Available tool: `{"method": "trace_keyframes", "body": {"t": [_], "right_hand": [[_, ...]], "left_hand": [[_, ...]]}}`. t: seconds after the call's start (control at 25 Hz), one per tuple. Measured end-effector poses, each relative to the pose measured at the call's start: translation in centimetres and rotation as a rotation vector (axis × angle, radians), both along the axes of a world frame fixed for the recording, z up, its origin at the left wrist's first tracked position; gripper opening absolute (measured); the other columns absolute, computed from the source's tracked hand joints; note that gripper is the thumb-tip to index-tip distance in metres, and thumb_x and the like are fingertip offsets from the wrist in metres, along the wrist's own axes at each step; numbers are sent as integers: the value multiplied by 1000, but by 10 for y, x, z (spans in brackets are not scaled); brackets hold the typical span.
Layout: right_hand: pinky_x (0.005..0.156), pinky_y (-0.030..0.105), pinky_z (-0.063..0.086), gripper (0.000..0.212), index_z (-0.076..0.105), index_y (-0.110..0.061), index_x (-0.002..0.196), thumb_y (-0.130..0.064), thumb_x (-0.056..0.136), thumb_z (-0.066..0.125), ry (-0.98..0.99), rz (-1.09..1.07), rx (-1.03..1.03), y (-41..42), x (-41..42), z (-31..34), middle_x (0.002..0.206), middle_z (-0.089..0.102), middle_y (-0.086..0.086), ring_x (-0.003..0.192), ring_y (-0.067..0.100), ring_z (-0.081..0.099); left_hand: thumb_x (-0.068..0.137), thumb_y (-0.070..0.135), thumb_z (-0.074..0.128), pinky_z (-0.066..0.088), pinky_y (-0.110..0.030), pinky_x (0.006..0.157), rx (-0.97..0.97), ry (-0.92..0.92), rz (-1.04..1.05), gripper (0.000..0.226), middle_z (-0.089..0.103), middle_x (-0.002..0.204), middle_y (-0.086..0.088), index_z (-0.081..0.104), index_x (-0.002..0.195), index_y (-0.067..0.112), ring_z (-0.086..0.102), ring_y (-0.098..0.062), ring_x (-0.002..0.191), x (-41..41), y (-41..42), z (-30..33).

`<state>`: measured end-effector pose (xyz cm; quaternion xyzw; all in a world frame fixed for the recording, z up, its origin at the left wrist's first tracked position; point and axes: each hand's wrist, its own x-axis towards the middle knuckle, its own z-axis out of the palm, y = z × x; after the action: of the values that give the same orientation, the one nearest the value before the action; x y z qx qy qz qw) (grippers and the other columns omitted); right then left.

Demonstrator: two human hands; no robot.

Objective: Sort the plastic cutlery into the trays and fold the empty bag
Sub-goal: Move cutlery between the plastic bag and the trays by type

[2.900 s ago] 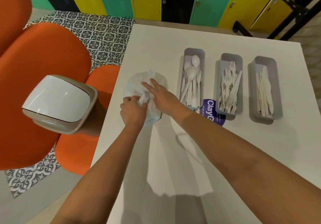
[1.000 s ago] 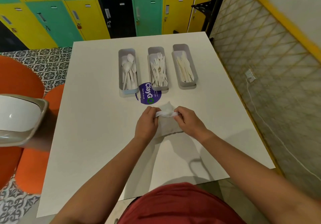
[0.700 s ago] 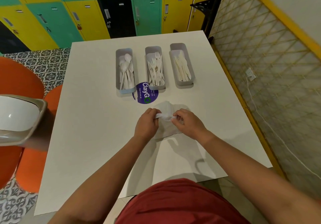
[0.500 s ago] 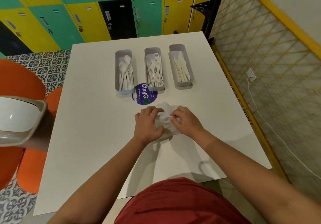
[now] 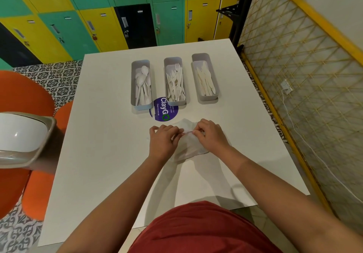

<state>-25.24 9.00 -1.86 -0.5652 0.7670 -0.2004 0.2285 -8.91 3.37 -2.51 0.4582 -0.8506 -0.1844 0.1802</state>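
Your left hand (image 5: 162,142) and right hand (image 5: 211,135) each pinch the plastic bag (image 5: 188,147) lying flat between them, its fold edge running hand to hand.

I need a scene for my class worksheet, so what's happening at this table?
A person is folding an empty clear plastic bag on the white table, left hand and right hand pinching its top edge. Beyond it, three grey trays already hold sorted spoons, forks and knives.
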Motion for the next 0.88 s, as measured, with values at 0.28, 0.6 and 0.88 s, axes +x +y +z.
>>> {"method": "trace_keyframes", "body": {"t": [0.28,0.6,0.88], "right_hand": [[82,43,45,17,55,-10,74,-17,90,55,-74,-150,-73,4,-31,-6,80,53,-2,78,22,54],[106,37,33,54,46,-26,135,-26,84,63,-46,13,-31,-2,-22,0,141,45,-2,128,19,39],[74,31,47,17,70,-10,90,-25,87,62,-202,-56,-64,-19,-8,8,89,70,6,84,21,61]], "left_hand": [[90,20,57,29,-35,89,62,157,144,11,70,92,1,68,91,16,60,-24,95,16,-13,-6],[85,38,56,45,-33,90,369,317,91,37,63,114,1,58,116,17,55,-15,101,6,-16,7],[91,22,58,43,-22,76,424,231,70,19,70,101,-6,69,103,11,62,-20,93,-9,-23,15]]}}
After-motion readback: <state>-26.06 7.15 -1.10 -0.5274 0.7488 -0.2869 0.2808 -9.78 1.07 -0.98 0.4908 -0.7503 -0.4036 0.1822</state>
